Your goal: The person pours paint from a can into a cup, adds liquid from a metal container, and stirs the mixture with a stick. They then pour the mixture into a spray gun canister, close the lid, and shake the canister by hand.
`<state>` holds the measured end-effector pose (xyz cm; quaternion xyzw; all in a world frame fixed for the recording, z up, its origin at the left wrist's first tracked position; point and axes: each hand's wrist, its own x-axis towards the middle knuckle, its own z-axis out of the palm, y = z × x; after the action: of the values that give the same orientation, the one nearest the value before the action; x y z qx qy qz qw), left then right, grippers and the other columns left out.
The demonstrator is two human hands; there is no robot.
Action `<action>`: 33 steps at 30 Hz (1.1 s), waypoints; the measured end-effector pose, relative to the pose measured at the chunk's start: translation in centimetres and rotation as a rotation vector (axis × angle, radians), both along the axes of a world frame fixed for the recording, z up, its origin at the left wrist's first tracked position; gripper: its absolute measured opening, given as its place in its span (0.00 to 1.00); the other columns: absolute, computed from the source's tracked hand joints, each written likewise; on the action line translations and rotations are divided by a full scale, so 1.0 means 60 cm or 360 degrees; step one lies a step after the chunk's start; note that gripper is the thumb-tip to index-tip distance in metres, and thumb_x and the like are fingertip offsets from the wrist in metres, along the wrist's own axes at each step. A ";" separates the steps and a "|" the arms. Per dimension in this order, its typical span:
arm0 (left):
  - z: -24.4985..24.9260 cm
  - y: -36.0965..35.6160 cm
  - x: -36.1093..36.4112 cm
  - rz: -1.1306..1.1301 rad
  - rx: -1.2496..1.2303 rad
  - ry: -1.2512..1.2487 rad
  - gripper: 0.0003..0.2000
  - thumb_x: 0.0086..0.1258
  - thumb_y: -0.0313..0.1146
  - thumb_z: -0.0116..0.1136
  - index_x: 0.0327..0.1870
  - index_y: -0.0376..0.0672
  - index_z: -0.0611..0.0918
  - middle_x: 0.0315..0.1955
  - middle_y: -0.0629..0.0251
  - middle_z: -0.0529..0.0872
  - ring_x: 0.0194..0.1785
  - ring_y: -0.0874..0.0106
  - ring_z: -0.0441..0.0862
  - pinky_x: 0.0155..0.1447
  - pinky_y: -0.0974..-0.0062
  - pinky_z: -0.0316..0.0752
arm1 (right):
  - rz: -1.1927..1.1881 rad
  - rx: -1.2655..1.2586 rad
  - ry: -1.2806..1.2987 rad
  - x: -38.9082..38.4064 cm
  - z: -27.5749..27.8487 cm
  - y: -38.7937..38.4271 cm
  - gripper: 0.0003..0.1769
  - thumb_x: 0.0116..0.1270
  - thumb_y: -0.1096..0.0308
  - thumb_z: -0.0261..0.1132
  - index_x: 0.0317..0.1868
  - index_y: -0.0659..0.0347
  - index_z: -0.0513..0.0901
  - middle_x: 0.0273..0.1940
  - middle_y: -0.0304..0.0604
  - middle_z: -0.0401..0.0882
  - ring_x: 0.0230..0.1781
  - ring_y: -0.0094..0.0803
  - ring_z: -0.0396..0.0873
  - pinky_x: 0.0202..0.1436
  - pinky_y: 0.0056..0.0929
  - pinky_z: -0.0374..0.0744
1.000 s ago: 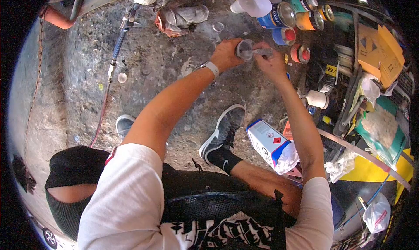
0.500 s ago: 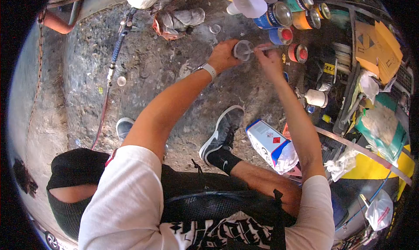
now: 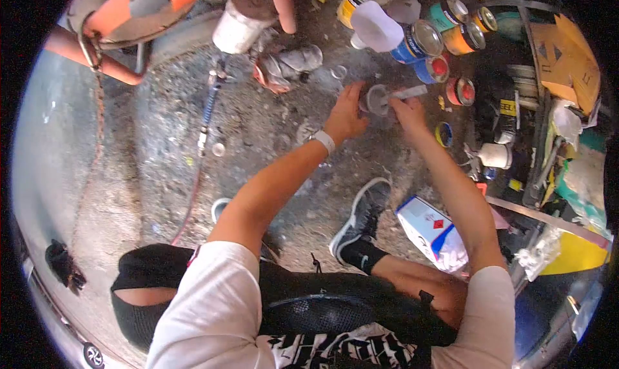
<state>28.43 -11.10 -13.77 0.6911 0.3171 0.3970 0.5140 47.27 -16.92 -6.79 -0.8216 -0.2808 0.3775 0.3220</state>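
My left hand (image 3: 348, 114) is curved against the left side of a clear plastic cup (image 3: 376, 100) that holds some greyish content. In my right hand (image 3: 407, 111) a pale flat stick (image 3: 411, 92) is pinched between the fingers, with its lower end in the cup. A little up and left of the cup, a clear ring-shaped piece (image 3: 338, 72) lies on the stained ground. Just beyond my right hand stand a blue can with a red top (image 3: 431, 69) and a small red-topped can (image 3: 460, 91).
Paint cans (image 3: 419, 41) and a white funnel-like piece (image 3: 376, 26) stand at the top. A spray gun (image 3: 495, 155) and cardboard (image 3: 564, 66) are right. A hose (image 3: 207, 111) runs left, and a white-blue metal container (image 3: 429, 227) is near my right forearm.
The whole view has shifted, so the scene sits lower and further right. My left fingers have spread more beside the cup. The stick in my right hand shows more clearly.
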 end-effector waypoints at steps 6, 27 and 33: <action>0.107 0.099 -0.150 0.0621 0.0785 0.0245 0.33 0.49 0.32 0.70 0.61 0.41 0.75 0.56 0.51 0.79 0.63 0.49 0.73 0.67 0.53 0.67 | 0.0212 0.0360 -0.0091 0.027 -0.048 0.013 0.09 0.68 0.67 0.64 0.48 0.53 0.81 0.30 0.31 0.76 0.23 0.21 0.72 0.24 0.25 0.69; 0.101 0.350 -0.345 0.0585 0.0028 0.0642 0.46 0.38 0.42 0.88 0.62 0.38 0.74 0.51 0.56 0.87 0.50 0.61 0.87 0.56 0.62 0.81 | 0.0106 0.0266 0.0226 -0.008 0.024 -0.019 0.21 0.67 0.50 0.70 0.49 0.57 0.79 0.35 0.35 0.78 0.27 0.20 0.70 0.28 0.24 0.68; 0.115 0.305 -0.378 0.0167 -0.0317 0.0203 0.45 0.42 0.32 0.86 0.65 0.39 0.72 0.55 0.58 0.85 0.56 0.66 0.83 0.59 0.66 0.80 | 0.0117 -0.0136 -0.0092 -0.070 0.113 -0.128 0.34 0.62 0.42 0.73 0.54 0.63 0.76 0.43 0.47 0.80 0.41 0.35 0.77 0.46 0.38 0.78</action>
<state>5.74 7.23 -6.85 0.6430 0.4227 0.3452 0.5373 43.09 -24.61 0.02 -0.8343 -0.3036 0.3768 0.2642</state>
